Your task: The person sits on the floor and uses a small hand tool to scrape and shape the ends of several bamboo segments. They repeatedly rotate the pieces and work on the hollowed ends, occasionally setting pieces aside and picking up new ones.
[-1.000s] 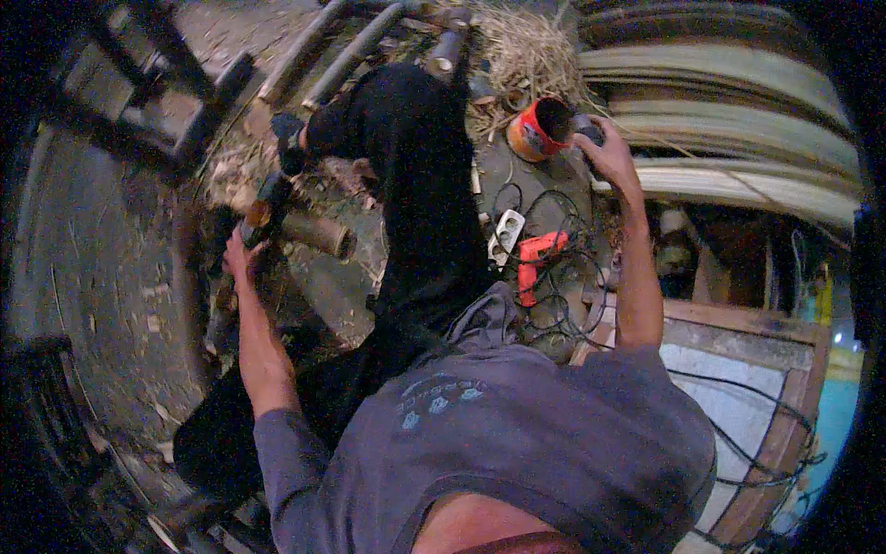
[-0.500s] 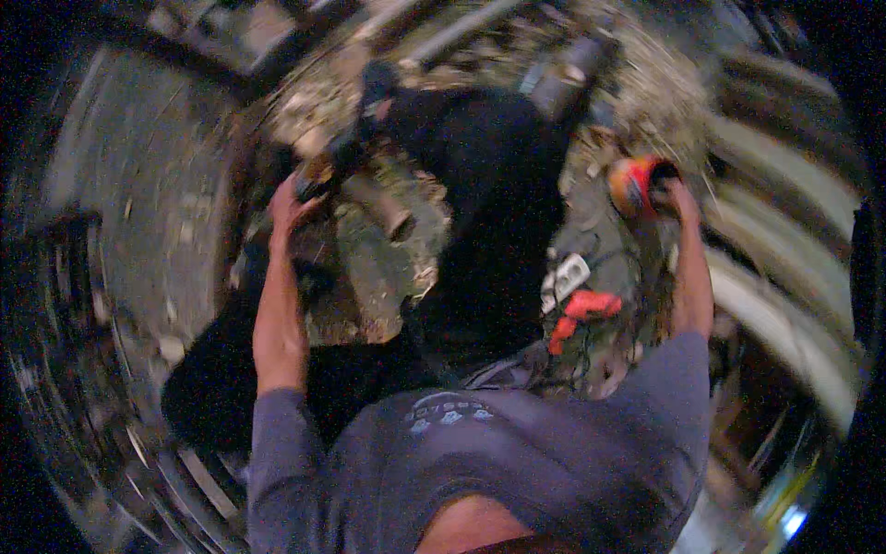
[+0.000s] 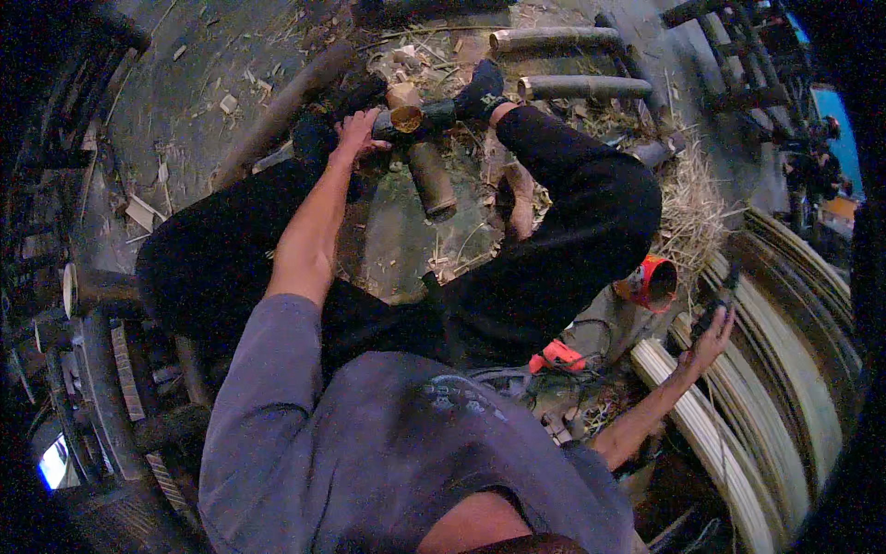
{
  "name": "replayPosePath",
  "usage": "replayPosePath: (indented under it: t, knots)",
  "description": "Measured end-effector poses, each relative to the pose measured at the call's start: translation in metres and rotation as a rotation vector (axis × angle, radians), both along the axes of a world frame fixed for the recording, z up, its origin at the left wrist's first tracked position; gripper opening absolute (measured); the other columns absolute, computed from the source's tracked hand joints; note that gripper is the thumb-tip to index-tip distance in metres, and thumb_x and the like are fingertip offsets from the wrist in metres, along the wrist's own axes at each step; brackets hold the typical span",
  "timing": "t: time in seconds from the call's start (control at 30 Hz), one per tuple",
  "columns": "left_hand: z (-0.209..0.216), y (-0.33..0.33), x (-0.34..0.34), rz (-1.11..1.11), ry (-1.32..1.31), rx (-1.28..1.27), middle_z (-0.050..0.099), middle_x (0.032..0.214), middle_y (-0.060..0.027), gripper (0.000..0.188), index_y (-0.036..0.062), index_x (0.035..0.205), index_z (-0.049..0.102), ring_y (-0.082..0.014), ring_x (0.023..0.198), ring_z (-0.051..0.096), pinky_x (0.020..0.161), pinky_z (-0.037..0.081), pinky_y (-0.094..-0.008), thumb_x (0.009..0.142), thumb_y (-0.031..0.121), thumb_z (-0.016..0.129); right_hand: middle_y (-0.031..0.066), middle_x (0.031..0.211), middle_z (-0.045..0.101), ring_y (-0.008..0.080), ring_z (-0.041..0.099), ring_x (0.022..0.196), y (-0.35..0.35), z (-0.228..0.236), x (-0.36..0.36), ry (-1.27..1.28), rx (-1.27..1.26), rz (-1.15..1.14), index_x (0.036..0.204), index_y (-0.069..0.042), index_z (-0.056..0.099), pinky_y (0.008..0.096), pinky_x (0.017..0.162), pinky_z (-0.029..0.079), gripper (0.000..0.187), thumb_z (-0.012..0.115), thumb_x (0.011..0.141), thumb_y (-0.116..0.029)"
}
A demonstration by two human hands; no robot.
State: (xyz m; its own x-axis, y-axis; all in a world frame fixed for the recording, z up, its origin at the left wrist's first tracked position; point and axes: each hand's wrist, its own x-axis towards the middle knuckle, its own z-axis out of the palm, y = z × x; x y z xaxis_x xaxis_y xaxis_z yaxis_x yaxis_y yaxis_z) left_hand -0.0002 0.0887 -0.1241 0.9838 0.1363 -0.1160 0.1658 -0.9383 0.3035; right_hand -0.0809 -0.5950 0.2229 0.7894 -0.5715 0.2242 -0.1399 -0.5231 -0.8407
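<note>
My left hand is closed around a dark bamboo pole, near a cut hollow bamboo end with a pale rim. Just in front of it, a short brown bamboo tube points toward me. A foot in a dark sock or shoe presses near the pole's right side. Over on the right, my right hand holds a dark, slender tool, whose exact kind is too blurred to tell. Left of that hand sits an orange-red can, its open mouth turned upward.
Pale long slats lie bundled at the right. A red-orange power tool with cords rests by my right thigh. Shavings are heaped beyond my right knee. Two bamboo tubes lie at the far side; dark pole frames stand left.
My right hand has left the orange-red can and moved right and nearer, now with a dark tool in it. My view has turned; the left hand stays at the bamboo pole.
</note>
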Motion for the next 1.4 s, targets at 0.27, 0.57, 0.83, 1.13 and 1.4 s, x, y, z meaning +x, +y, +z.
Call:
replayPosePath:
  t: [0.27,0.57,0.83,1.13,1.4]
  knots:
    - [0.016,-0.028,0.01,-0.019,0.003,-0.069,0.051,0.116,-0.0111,0.087,0.022,0.128,0.042,-0.0351,0.109,0.046,0.087,0.034,-0.0617,0.055,0.055,0.075,0.011,0.094,0.057,0.0204,0.055,0.081,0.208,0.055,0.043,-0.251,0.945,0.625,0.109,-0.002,0.05,0.035,0.074,0.048,0.037,0.049,0.087,-0.031]
    - [0.108,-0.096,0.018,0.416,-0.281,-0.966,0.063,0.084,-0.0134,0.055,-0.0005,0.091,0.062,-0.0235,0.084,0.06,0.075,0.045,-0.0329,0.082,0.054,0.055,0.0142,0.109,0.056,0.0264,0.054,0.098,0.423,-0.135,0.081,0.148,0.107,0.692,0.128,-0.002,0.039,0.036,0.092,0.039,0.058,0.062,0.081,-0.027]
    - [0.134,-0.101,-0.008,0.14,0.367,-0.823,0.062,0.092,-0.0273,0.089,-0.0086,0.096,0.06,-0.0379,0.088,0.062,0.077,0.046,-0.0439,0.065,0.074,0.053,0.0093,0.103,0.056,0.0202,0.055,0.09,0.464,-0.297,0.038,0.578,0.248,0.672,0.111,0.004,0.05,0.0341,0.077,0.045,0.043,0.064,0.079,-0.022]
    - [0.116,-0.105,-0.01,0.155,0.401,-0.746,0.058,0.096,-0.0334,0.068,-0.0111,0.09,0.059,-0.0446,0.096,0.057,0.082,0.046,-0.049,0.082,0.055,0.049,0.0068,0.101,0.058,0.0184,0.053,0.092,0.485,-0.241,0.035,0.675,0.221,0.716,0.107,0.003,0.052,0.0323,0.081,0.043,0.03,0.054,0.088,-0.02]
    - [0.117,-0.146,0.011,0.345,0.221,-0.862,0.057,0.085,-0.0363,0.065,-0.0175,0.089,0.055,-0.047,0.088,0.058,0.076,0.047,-0.0478,0.089,0.046,0.043,0.0213,0.13,0.046,0.0312,0.043,0.123,0.429,-0.234,0.083,0.626,0.154,0.968,0.132,-0.001,0.039,0.0342,0.101,0.033,0.051,0.051,0.086,-0.02]
